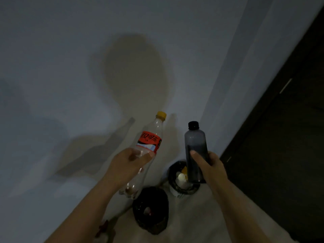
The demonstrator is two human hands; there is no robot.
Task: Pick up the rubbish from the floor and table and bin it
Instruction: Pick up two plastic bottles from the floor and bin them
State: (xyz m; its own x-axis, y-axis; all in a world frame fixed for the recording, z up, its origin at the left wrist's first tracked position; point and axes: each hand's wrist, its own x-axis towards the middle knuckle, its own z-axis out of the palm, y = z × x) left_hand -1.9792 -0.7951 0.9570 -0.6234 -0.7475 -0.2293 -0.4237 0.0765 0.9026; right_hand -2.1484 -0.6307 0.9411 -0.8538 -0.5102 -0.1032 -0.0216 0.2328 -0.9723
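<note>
- Two hands are raised in front of the wall (70,67), and each grips one bottle.
- Left hand (129,165): the fingers and thumb curl around the lower body of a clear cola bottle (149,141), just below its red label.
- Its long axis is tilted, with the yellow cap up and away to the right and the base down towards the person.
- Right hand (208,165): it wraps the middle of a dark bottle (195,142), with the thumb lying across the front. This bottle stands nearly upright with its black cap on top.
- Below the hands, two bins stand close together on the pale floor (192,216) against the wall.
- The near bin (152,227) is dark, and something small and pale lies inside it. The cola bottle's base hangs just above and to the left of its rim.
- The far bin (171,174) already holds rubbish, and the dark bottle's base lines up over its mouth. How high the bottle sits above it cannot be judged from this view.
- My reading is that each hand is nearer its own bin, left to the near one and right to the far one. Binning should then be mostly a downward move, and the tilted cola bottle needs a small shift to the right first.
- A dark door (280,155) fills the right side.
</note>
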